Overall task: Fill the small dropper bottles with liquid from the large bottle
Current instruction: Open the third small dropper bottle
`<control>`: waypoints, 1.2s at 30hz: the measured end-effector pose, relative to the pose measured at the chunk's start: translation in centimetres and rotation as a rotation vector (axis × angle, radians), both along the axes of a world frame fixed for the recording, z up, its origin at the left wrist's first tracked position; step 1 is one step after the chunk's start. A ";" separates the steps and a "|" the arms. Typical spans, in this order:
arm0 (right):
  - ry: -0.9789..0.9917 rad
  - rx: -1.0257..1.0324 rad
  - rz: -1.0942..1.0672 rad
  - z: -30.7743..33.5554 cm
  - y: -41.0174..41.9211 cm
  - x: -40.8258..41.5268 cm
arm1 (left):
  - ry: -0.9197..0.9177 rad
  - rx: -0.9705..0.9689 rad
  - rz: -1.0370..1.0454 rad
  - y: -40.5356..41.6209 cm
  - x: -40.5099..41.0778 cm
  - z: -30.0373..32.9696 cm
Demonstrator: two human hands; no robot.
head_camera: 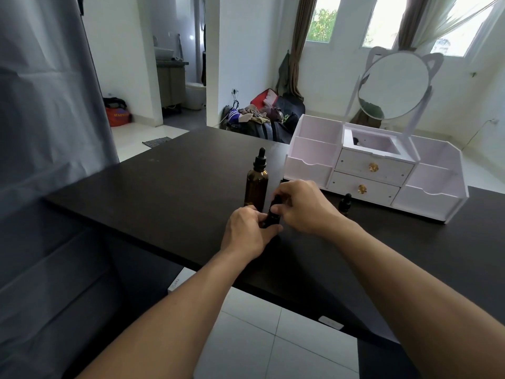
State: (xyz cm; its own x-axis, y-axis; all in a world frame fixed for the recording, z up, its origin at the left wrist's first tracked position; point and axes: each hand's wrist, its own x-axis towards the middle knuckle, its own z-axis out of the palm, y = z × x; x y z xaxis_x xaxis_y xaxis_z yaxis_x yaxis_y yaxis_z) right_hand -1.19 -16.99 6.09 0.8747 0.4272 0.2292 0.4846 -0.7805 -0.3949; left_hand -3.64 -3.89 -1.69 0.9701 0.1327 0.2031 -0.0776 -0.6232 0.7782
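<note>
Both hands, the left hand [247, 231] and right hand [303, 206], pinched one small dropper bottle [272, 214], seemingly at its cap, while the large bottle [256, 184] stood capped, so filling looked barely begun.

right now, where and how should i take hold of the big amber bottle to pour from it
Grip the large amber bottle round its straight glass body, below the shoulder, coming from its left side with the fingers wrapped round. It stands upright on the dark table, its left is clear, while both hands and the small bottle crowd its right front. The narrow dropper cap probably suits only unscrewing.
</note>
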 end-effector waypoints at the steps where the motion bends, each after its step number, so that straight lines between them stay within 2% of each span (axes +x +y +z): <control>1: 0.010 -0.012 0.017 0.1 0.0 0.0 | 0.007 0.001 -0.005 0.0 0.1 -0.1; 8: 0.145 -0.029 0.091 1.3 -0.3 -0.1 | 0.042 -0.004 -0.004 0.1 0.0 0.1; 13: -0.004 -0.127 -0.015 0.5 0.4 -0.2 | 0.046 -0.018 -0.014 0.2 -0.2 0.2; 21: 0.023 -0.202 0.119 0.9 0.3 -0.1 | 0.050 -0.008 0.004 0.0 -0.4 0.5; 26: 0.094 -0.104 0.148 1.5 -0.3 0.0 | 0.060 -0.031 0.020 0.0 -0.2 0.4; 36: -0.027 -0.267 0.137 2.1 0.2 -0.1 | 0.069 0.017 -0.002 0.0 -0.5 0.8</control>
